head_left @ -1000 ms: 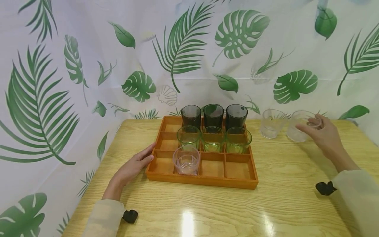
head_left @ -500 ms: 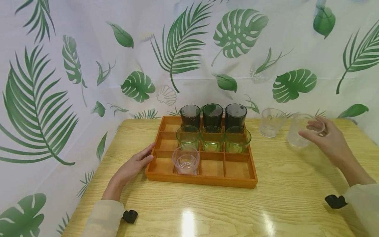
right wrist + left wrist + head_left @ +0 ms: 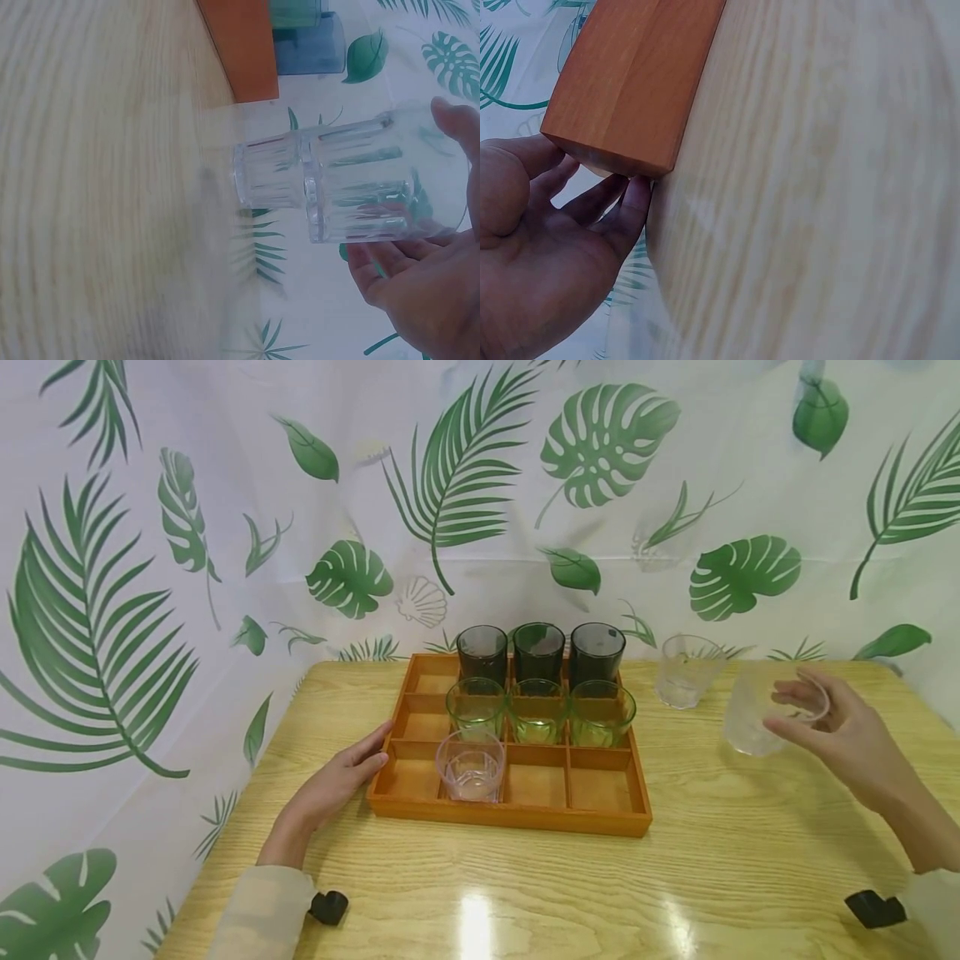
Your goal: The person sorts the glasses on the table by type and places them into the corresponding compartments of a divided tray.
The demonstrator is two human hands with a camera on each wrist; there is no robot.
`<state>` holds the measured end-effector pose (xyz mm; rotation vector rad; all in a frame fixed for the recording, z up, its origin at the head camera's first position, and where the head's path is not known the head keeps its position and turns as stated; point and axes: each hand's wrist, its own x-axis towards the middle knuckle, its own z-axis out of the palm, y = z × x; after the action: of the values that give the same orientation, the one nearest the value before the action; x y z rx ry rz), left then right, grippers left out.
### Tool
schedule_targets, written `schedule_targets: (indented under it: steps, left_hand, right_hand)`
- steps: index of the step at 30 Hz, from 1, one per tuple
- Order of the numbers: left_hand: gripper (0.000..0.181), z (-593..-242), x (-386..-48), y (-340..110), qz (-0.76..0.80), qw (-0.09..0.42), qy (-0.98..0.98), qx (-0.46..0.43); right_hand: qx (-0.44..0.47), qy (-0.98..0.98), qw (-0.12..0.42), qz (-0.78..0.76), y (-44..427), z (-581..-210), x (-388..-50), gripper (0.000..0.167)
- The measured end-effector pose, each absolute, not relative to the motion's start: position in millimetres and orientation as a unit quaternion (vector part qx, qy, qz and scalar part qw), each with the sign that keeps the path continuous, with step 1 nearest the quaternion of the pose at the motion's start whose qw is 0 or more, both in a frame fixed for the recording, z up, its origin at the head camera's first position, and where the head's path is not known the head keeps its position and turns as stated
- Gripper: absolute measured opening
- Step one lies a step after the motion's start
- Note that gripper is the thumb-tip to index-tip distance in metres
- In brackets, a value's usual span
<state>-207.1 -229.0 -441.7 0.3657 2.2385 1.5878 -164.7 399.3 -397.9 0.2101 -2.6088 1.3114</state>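
Note:
My right hand [image 3: 851, 743] holds a clear glass [image 3: 745, 718] by its rim end, thumb and fingers on either side. In the right wrist view this glass [image 3: 360, 187] is off the table, and a second clear glass [image 3: 262, 176] shows behind it. That second glass stands on the table to the tray's right. My left hand [image 3: 333, 789] touches the left side of the orange-brown wooden tray [image 3: 510, 817]; the left wrist view shows its fingertips against the tray's end [image 3: 622, 97].
In the divided tray stand dark grey glasses [image 3: 538, 652] at the back, green glasses [image 3: 538, 718] in the middle row and one clear glass [image 3: 472, 768] in the front row. Other front compartments [image 3: 536, 777] are bare. A leaf-print cloth [image 3: 480, 485] hangs behind the table [image 3: 480, 877].
My right hand has lifted the clear glass off the table and drawn it a little toward me, tilting it. The left hand and the tray have stayed in place.

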Motion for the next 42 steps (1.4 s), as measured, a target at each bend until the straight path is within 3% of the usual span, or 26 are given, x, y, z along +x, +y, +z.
schedule_targets:
  steps: [23, 42]
  left_hand:
    - [0.060, -444, -208, -229, 0.565, 0.181, 0.794, 0.135]
    - [0.060, -443, -208, -229, 0.561, 0.182, 0.794, 0.145]
  right_hand:
    - [0.141, -0.880, 0.083, 0.446, 388, -395, -124, 0.084]
    - [0.236, -0.829, 0.088, 0.500, 364, -393, -125, 0.083]
